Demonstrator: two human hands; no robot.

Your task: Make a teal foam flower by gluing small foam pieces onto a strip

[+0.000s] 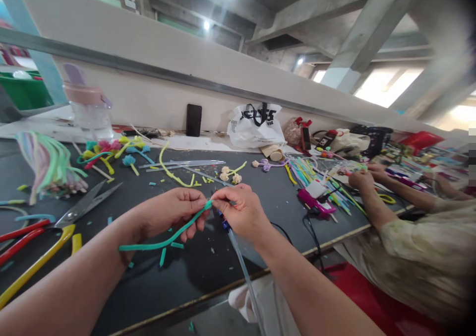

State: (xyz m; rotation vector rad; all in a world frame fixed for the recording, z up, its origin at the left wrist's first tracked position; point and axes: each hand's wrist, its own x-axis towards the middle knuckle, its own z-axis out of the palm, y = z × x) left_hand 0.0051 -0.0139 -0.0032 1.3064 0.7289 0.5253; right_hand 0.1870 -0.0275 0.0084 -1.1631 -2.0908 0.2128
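A teal pipe cleaner (167, 241) runs from my fingertips down to the left, its long tail hanging over my left wrist area. My left hand (178, 209) pinches it near its upper end. Right beside it, the fingertips of my right hand (241, 209) close on the same end, so both hands nearly touch. Under my right hand sits a blue tool (225, 224), mostly hidden, with a long clear stick (241, 266) coming out toward the table edge; it looks like a glue gun. Short teal cut pieces (177, 245) lie below my left hand.
Large scissors (82, 207) lie open at left near a bundle of pastel pipe cleaners (52, 167). Behind are clear sticks (186, 165), cream flower pieces (230, 174), a phone (194, 120) and a white bag (256, 125). At right, a co-worker's hands (362, 179) work near a magenta power strip (316, 202).
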